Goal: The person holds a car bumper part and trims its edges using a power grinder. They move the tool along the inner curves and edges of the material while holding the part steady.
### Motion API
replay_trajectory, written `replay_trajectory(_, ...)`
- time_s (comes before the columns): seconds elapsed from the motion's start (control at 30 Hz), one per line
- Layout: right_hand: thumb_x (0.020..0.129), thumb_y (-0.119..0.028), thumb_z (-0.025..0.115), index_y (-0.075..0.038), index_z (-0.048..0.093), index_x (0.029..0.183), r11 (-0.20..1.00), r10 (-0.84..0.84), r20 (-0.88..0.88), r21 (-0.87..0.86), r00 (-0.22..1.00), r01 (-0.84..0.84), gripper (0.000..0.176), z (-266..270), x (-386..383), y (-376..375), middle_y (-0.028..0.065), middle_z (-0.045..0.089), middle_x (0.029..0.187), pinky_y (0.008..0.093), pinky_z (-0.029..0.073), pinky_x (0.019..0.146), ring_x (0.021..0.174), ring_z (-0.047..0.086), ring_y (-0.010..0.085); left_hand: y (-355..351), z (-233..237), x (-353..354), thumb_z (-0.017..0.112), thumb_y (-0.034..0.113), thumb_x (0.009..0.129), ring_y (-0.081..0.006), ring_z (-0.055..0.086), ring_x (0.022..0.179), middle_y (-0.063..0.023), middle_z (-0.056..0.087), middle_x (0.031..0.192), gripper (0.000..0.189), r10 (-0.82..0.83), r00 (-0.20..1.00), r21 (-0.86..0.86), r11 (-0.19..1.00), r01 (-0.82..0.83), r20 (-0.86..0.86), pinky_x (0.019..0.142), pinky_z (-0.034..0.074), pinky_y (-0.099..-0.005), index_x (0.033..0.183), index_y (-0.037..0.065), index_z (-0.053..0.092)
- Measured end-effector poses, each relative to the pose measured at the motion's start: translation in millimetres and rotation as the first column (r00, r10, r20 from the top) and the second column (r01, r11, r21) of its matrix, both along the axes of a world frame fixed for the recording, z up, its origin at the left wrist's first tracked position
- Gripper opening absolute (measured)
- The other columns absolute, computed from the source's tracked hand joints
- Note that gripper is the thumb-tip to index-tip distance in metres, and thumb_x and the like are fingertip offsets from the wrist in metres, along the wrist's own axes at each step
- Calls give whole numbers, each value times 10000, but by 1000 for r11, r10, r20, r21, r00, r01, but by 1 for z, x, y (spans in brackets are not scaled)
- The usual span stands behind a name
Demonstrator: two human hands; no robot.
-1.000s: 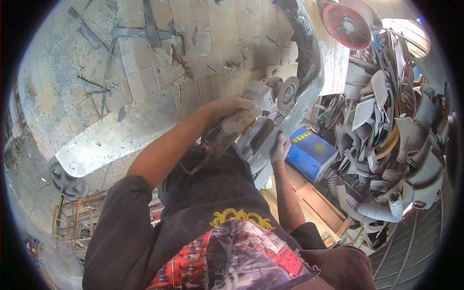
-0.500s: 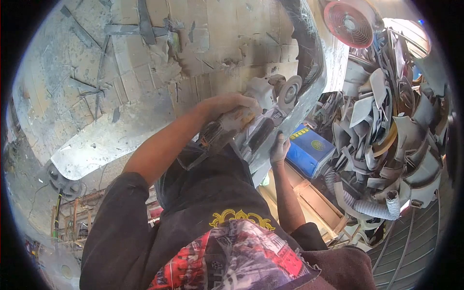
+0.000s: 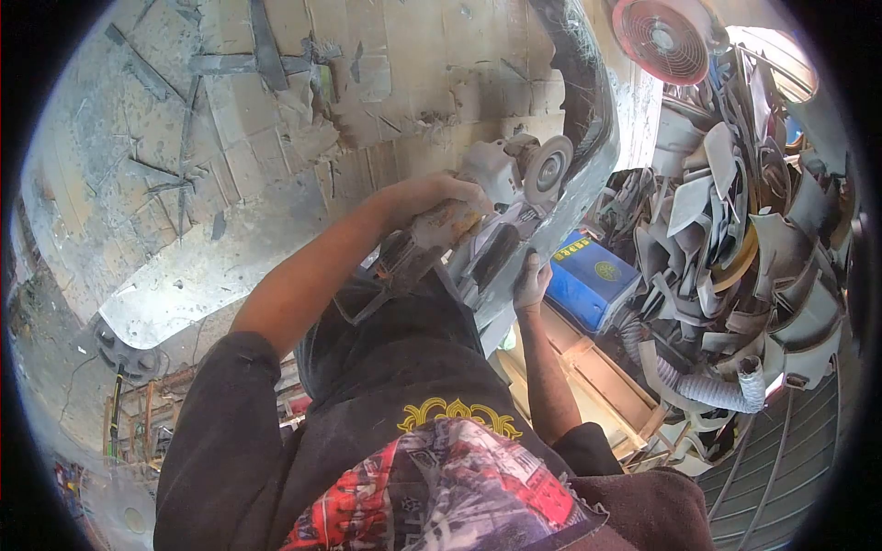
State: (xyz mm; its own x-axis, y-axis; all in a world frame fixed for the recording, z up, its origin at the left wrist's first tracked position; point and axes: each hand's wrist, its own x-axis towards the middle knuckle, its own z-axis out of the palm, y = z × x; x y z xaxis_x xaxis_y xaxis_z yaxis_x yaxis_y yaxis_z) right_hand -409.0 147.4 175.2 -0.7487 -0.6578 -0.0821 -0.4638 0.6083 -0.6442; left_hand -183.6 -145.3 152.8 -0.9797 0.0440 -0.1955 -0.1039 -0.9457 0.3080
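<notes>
2 hands are sharing the work. Nearest, the right hand (image 3: 531,280) is clamping the lower edge of the grey body panel (image 3: 597,156), apparently steadying it. Just beyond, the left hand (image 3: 441,207) is gripping the angle grinder (image 3: 496,184), its disc (image 3: 548,170) sitting against the panel. Further right, a blue box (image 3: 593,280), a scrap pile (image 3: 753,230) and a red fan (image 3: 661,37) are crowding the dusty paved floor (image 3: 230,138).

- Dusty dark-grey short sleeve (image 3: 220,413).
- My left hand (image 3: 450,197) and right hand (image 3: 531,280) bare.
- Gold ornamental emblem (image 3: 457,413) on my black shirt (image 3: 386,358).
- Red-white-black printed cloth (image 3: 441,500) below.
</notes>
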Motion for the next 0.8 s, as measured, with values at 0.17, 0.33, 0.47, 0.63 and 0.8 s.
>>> replay_trajectory(0.17, 943, -489, 607, 39, 619, 1206, 993, -28, 61, 120, 998, 21, 590, 8, -4, 4, 190, 653, 1140, 421, 423, 980, 1073, 589, 313, -13, -2, 0, 695, 286, 833, -193, 641, 637, -105, 667, 784, 290, 76, 997, -70, 995, -75, 21, 595, 521, -328, 938, 17, 665)
replay_trajectory(0.33, 937, -490, 612, 33, 627, 1196, 985, -73, 40, 157, 997, 66, 584, -1, -10, 12, 192, 654, 1130, 420, 424, 975, 1056, 590, 314, -21, -3, -9, 680, 263, 836, -187, 651, 661, -110, 681, 812, 284, 175, 979, -184, 971, -154, 104, 614, 522, -316, 956, 6, 664)
replay_trajectory(0.47, 944, -476, 608, 30, 628, 1195, 987, -84, 80, 143, 993, 72, 565, 8, 4, 0, 195, 650, 1132, 429, 417, 976, 1057, 584, 323, -18, -12, -29, 667, 241, 841, -191, 652, 664, -105, 680, 802, 262, 169, 986, -165, 972, -166, 2, 613, 521, -316, 957, 7, 667)
replay_trajectory(0.63, 965, -526, 576, -9, 630, 1072, 996, -33, -77, 83, 996, 40, 532, 1, 2, 3, -7, 553, 843, 274, 363, 643, 731, 450, 93, -22, -2, -34, 654, 251, 843, -197, 645, 642, -117, 678, 812, 275, 108, 994, -168, 980, -109, -18, 598, 515, -326, 965, 4, 661)
replay_trajectory(0.8, 959, -440, 591, 25, 627, 1200, 964, -87, 19, 253, 996, 80, 525, 22, 13, -11, 236, 656, 1125, 457, 409, 969, 1058, 582, 381, -22, -2, -31, 657, 256, 830, -194, 625, 603, -107, 662, 779, 281, 151, 988, -158, 976, -152, -21, 569, 503, -335, 969, 12, 637)
